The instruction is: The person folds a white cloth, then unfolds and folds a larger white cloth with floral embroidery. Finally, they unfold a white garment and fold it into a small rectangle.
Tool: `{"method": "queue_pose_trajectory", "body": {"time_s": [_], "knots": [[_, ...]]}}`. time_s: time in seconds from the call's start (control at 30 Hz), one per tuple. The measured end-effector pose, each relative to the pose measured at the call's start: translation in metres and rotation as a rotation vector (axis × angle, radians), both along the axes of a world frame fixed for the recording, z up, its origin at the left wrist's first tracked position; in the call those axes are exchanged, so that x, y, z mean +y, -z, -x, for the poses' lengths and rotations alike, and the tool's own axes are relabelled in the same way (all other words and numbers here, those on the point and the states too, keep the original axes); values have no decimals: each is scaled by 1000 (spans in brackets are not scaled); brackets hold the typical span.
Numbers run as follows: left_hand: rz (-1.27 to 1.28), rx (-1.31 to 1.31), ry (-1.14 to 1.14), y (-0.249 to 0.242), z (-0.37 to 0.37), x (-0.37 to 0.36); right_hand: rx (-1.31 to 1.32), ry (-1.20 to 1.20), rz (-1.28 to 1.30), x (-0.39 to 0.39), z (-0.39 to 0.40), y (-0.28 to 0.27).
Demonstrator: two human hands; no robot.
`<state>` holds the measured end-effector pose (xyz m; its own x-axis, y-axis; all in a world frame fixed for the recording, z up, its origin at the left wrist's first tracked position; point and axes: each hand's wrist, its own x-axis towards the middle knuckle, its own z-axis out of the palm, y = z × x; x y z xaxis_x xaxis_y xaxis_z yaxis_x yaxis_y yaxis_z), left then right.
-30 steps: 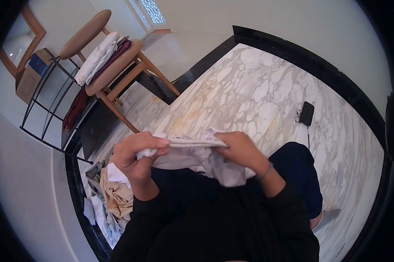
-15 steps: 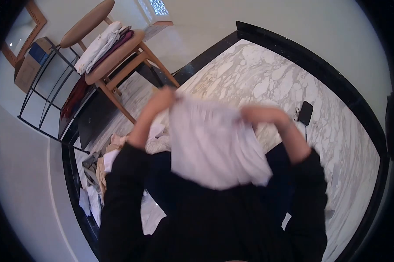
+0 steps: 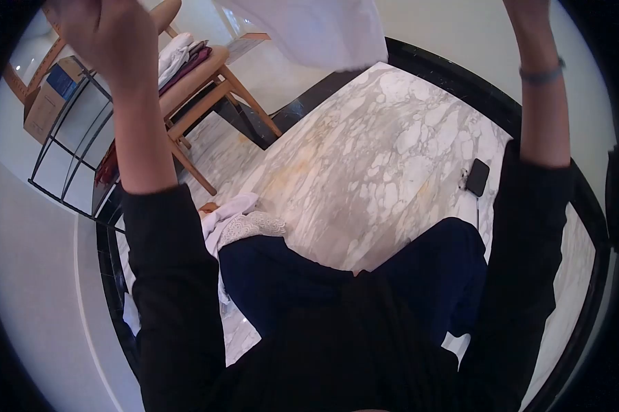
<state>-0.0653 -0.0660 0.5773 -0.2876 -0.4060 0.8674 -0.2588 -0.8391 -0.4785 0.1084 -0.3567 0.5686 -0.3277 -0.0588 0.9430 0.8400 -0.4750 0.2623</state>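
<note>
A white garment (image 3: pixel 330 34) hangs in the air at the top of the view, its upper part cut off by the frame edge. My left hand (image 3: pixel 110 41) is raised at the upper left with its fingers curled, slightly blurred. The spot where it meets the cloth lies out of view. At the upper right my right hand (image 3: pixel 529 8) is raised just as high; its fingers are beyond the frame. A band (image 3: pixel 543 73) circles my right wrist. White lace-edged cloth (image 3: pixel 251 226) lies on the floor by my left knee.
Folded clothes (image 3: pixel 179 58) are stacked on a wooden chair (image 3: pixel 203 75) at the upper left. Beside it stand a black metal rack (image 3: pixel 69 165) and a cardboard box (image 3: pixel 45 113). A black phone (image 3: pixel 478 177) lies on the marble floor (image 3: pixel 364 165) to the right.
Both hands have risen from in front of my lap to the top of the view and spread apart. The white garment has gone up with them, uncovering my legs and the floor.
</note>
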Motion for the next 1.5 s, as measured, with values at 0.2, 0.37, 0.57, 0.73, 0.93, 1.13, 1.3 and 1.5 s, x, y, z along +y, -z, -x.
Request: {"method": "queue_pose_trajectory", "body": {"time_s": [0.2, 0.37, 0.57, 0.73, 0.93, 1.13, 1.3, 1.5], "knots": [[560, 647, 73, 125, 53, 1, 621, -238, 433, -55, 17, 138], [594, 1535, -102, 169, 89, -14, 899, -94, 643, -66, 46, 232], [-14, 2123, 395, 147, 125, 2, 1311, -713, 1278, -116, 89, 207], [176, 2441, 482, 163, 92, 29, 1174, -1306, 1554, -103, 68, 205], [584, 1462, -85, 208, -75, 79, 1074, 204, 1165, 15, -102, 248], [343, 520, 104, 18, -60, 38, 670, -489, 239, -2, -64, 16], [247, 162, 84, 2, 2, 14, 303, -137, 102, -35, -18, -9], [440, 314, 48, 69, 65, 28, 535, 15, 235, -62, 11, 93]]}}
